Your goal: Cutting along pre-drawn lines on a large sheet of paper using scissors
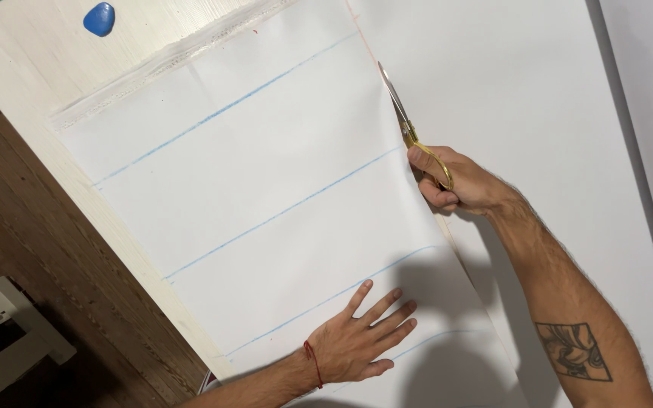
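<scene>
Gold-handled scissors (pixel 410 132) in right hand (pixel 455 181); left hand (pixel 360 340) flat on white fabric (pixel 266 166).

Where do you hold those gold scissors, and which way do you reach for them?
Grip the scissors by the gold loops at the near end, reaching from below and the right, as the right hand does. The blades point up and away along the cut in the white fabric, so the loops face you. The left hand lies flat on the fabric.

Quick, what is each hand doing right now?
Left hand: open, flat on the white fabric.
Right hand: closed on gold-handled scissors.
</scene>
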